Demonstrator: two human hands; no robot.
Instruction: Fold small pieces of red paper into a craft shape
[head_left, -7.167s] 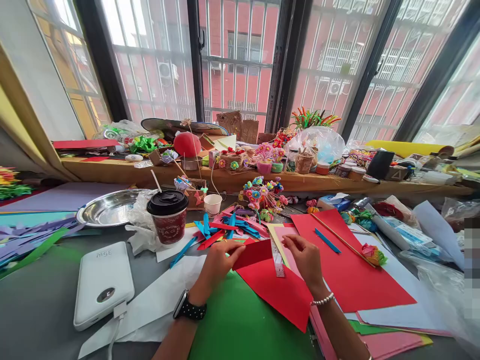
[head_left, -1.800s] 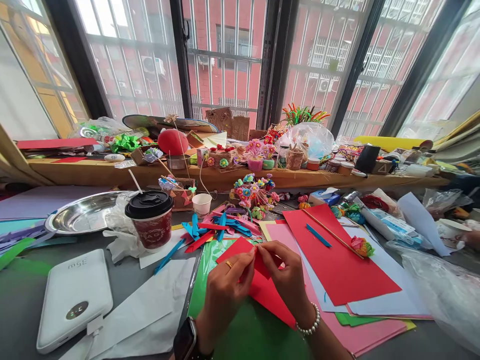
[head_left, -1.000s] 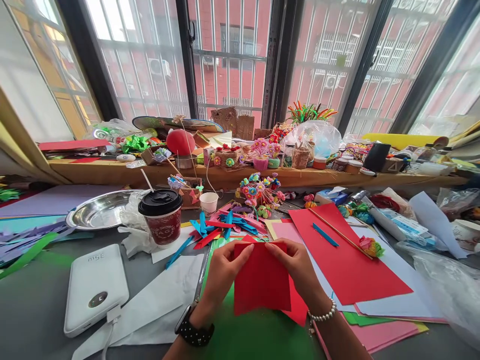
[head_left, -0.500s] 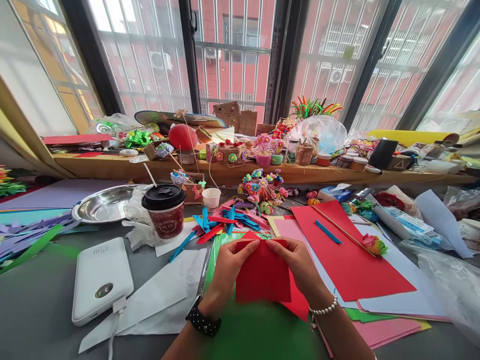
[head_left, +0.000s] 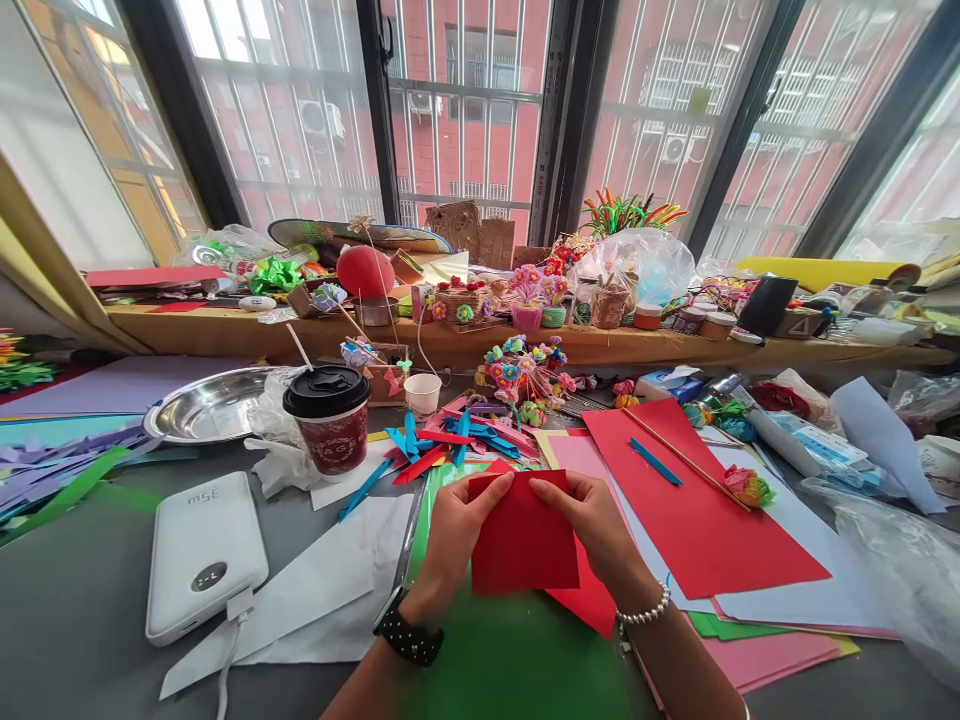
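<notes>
Between my hands hangs a small red sheet of paper [head_left: 525,548], roughly square, held up by its top edge. My left hand [head_left: 459,535] pinches it near the top left, thumb in front and fingers behind. At the top right my right hand [head_left: 594,520] grips it the same way. Another red piece of paper [head_left: 589,605] shows below and behind it at the right. Beneath lies a green sheet [head_left: 517,660], blurred close to me. Several blue and red paper strips [head_left: 435,445] lie in a pile just beyond my hands.
A lidded coffee cup [head_left: 334,425] and a white power bank [head_left: 206,560] with a cable stand left. To the right, a large red sheet [head_left: 697,510] carries a stick with a paper flower [head_left: 748,488]. Behind are a paper cup [head_left: 423,394] and a crowded ledge [head_left: 300,335].
The thumbs have moved slightly apart along the top edge. The small red sheet's lower edge sits slightly higher. Both hands keep their pinch on it.
</notes>
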